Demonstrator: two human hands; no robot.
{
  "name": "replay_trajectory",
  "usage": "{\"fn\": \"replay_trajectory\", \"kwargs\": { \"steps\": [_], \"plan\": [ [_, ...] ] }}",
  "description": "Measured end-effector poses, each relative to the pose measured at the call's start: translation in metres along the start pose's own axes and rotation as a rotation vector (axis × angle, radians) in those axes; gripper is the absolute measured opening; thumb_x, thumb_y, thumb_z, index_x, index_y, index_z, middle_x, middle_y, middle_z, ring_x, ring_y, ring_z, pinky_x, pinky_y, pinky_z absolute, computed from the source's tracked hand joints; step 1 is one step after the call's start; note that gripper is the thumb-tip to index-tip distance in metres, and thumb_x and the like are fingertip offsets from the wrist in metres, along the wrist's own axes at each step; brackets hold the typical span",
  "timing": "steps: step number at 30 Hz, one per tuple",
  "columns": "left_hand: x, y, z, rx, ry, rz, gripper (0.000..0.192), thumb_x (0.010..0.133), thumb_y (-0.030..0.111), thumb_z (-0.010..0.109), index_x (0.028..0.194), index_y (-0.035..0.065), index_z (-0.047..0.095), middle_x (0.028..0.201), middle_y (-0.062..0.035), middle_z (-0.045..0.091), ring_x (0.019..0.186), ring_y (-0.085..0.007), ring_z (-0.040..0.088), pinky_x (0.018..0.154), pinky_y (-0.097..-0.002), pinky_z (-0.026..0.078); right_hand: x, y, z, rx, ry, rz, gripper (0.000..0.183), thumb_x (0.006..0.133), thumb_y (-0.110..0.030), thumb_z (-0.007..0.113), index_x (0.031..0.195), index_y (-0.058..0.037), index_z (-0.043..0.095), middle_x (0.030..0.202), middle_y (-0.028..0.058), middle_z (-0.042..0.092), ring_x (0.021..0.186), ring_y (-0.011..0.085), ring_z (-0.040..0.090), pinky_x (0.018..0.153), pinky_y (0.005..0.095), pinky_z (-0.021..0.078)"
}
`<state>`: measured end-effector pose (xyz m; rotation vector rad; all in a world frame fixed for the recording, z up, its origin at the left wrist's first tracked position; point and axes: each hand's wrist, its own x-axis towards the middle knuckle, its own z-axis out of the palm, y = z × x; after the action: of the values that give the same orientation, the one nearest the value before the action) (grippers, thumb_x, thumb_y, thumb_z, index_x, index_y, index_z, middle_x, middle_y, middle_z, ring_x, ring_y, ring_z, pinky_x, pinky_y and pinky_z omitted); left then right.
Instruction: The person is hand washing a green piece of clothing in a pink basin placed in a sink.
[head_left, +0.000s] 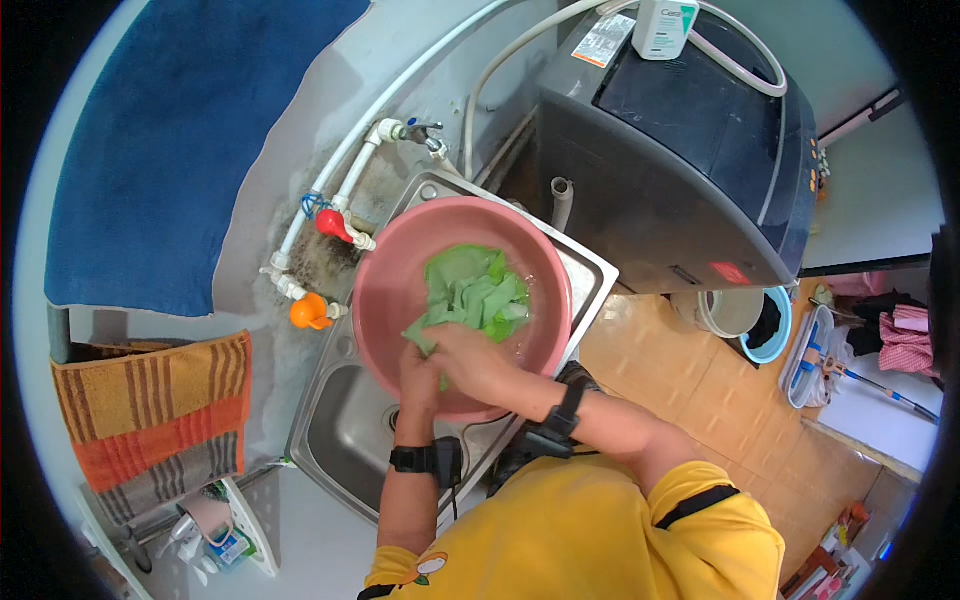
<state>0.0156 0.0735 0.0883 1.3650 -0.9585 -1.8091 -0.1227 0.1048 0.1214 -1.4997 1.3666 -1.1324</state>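
A pink plastic basin (382, 262) rests on the stainless steel sink unit (322, 409), partly over its bowl. In the basin lies a wet, crumpled green cloth (476, 289) in water. My right hand (476, 364) reaches over the near side of the basin, its fingers closed on the near edge of the cloth. Close beside it, touching, my left hand (420, 375) holds the cloth's near corner between its fingers. Part of each hand's fingertips is hidden by the other hand and by the folds.
Taps with a red handle (332, 224) and an orange handle (308, 310) project from wall pipes left of the basin. A dark washing machine (645, 172) stands at the upper right. Striped and blue towels hang at left; buckets and a mop stand on the floor at right.
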Motion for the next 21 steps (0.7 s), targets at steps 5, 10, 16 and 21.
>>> {"fn": "replay_trajectory", "kwargs": {
  "steps": [5,10,16,21],
  "plan": [
    [-0.008,0.013,0.010,-0.286,0.023,0.033,0.034,0.093,0.008,0.050,0.126,0.0008,0.048,0.118,-0.0088,0.056,0.105,-0.0207,0.056,0.090,-0.0331,0.046,-0.012,0.051,-0.030,0.060,0.204,0.240,0.036,0.080,-0.003,0.060,0.116,-0.0023,0.052,0.105,0.0188,0.057,0.094,0.0344,0.058,0.083,0.0386,0.0466],
    [-0.004,0.002,-0.009,-0.425,0.056,0.014,0.038,0.094,0.010,0.050,0.130,0.0032,0.042,0.125,-0.0088,0.052,0.113,-0.0229,0.051,0.096,-0.0378,0.042,-0.017,0.083,-0.034,-0.136,-0.105,0.363,0.026,0.079,-0.009,0.063,0.104,-0.0061,0.058,0.096,0.0165,0.059,0.090,0.0340,0.059,0.077,0.0406,0.0470],
    [-0.004,-0.010,-0.024,-0.592,0.118,0.070,0.039,0.095,0.013,0.046,0.133,0.0069,0.038,0.128,-0.0106,0.049,0.117,-0.0273,0.049,0.099,-0.0434,0.041,-0.044,0.069,-0.025,-0.254,-0.233,0.199,0.015,0.076,-0.010,0.065,0.090,-0.0076,0.061,0.082,0.0124,0.061,0.079,0.0336,0.060,0.071,0.0388,0.0473],
    [-0.010,-0.014,-0.030,-0.564,0.131,0.095,0.039,0.096,0.017,0.046,0.134,0.0112,0.038,0.130,-0.0098,0.048,0.118,-0.0282,0.048,0.100,-0.0459,0.040,-0.034,0.068,-0.033,-0.197,-0.206,0.330,0.017,0.077,-0.010,0.065,0.093,-0.0084,0.061,0.084,0.0136,0.061,0.081,0.0341,0.059,0.073,0.0406,0.0473]
  ]
}}
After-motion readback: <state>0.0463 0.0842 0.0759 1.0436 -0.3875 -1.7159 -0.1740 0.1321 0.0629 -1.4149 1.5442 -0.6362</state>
